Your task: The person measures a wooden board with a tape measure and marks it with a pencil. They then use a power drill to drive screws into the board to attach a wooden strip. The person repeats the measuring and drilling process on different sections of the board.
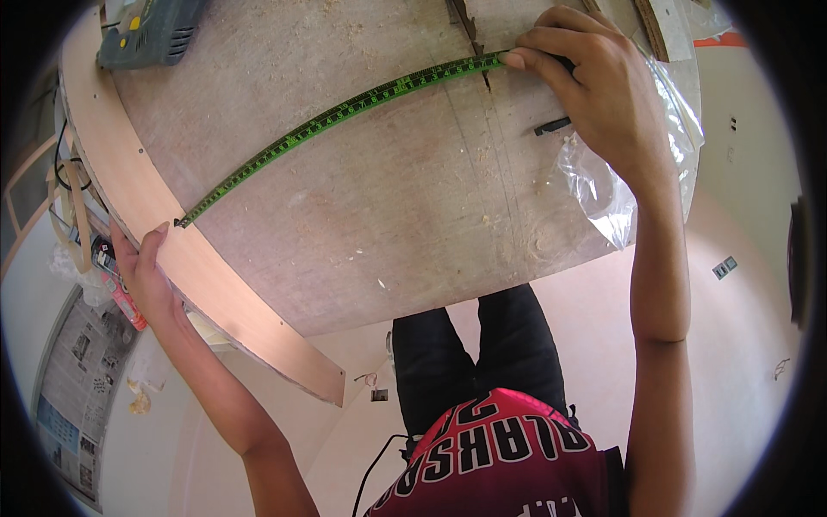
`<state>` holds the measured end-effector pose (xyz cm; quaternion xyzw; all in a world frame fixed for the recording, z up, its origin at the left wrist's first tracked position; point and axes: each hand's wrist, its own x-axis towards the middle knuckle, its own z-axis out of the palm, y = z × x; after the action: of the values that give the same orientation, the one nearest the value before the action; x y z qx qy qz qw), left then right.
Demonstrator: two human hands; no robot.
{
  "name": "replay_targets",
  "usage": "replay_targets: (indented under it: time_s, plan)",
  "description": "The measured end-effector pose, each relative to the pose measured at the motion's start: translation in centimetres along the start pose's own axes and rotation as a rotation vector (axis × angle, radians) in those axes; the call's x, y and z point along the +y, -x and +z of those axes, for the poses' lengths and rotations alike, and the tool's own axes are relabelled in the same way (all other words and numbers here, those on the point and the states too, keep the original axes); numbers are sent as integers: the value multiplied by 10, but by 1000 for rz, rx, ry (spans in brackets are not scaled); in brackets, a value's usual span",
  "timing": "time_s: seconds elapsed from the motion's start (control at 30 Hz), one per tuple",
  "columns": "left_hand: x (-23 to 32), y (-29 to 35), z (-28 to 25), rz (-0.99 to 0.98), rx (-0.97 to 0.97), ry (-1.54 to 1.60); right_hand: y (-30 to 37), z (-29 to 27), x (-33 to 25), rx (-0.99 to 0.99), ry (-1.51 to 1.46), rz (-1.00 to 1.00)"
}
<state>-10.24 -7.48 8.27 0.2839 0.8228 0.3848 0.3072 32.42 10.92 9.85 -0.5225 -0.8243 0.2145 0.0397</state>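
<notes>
A green tape measure blade [345,109] with black markings runs across the plywood board [345,233], bowed in this wide view. Its hooked end lies on a pale wood strip [233,280] along the board's left side. My left hand [148,280] grips the outer edge of that strip, thumb on top beside the hook and the other fingers partly hidden. At the far right, my right hand [594,86] pinches the other end of the blade between thumb and fingers; the tape's case is hidden by the hand. Near it runs a dark, splintered crack [469,30].
A grey-green power tool [155,34] lies at the far left. Clear plastic wrap [603,202] and a small black piece [552,127] rest near my right wrist. Sawdust and pencil lines mark the board. Newspaper [82,388] and a red-and-black container [116,280] are at the lower left.
</notes>
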Motion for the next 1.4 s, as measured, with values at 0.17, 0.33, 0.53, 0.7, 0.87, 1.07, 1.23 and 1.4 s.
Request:
replay_targets:
  time_s: [0.17,0.33,0.53,0.7,0.87,1.07,1.23,1.4]
  plan:
    - [0,-1,-1,3,-1,-5,-2,-1,1,-10,-17,2]
    - [-2,-2,-1,-6,3,6,0,-1,-2,18,11,-16]
    - [1,0,0,-19,11,-6,-1,-2,-2,-6,25,-12]
    - [1,-1,0,-14,14,-12,-3,1,12,-25,-25,-47]
    - [-5,-3,-5,0,8,-9,0,4,6,32,-10,-54]
    - [-5,-2,-6,7,-24,8,-3,2,9,3,-22,-57]
    - [-4,0,-4,16,-42,19,-4,-1,6,-32,12,-31]
    - [-11,-1,-6,28,-27,15,-2,-2,-2,-21,31,3]
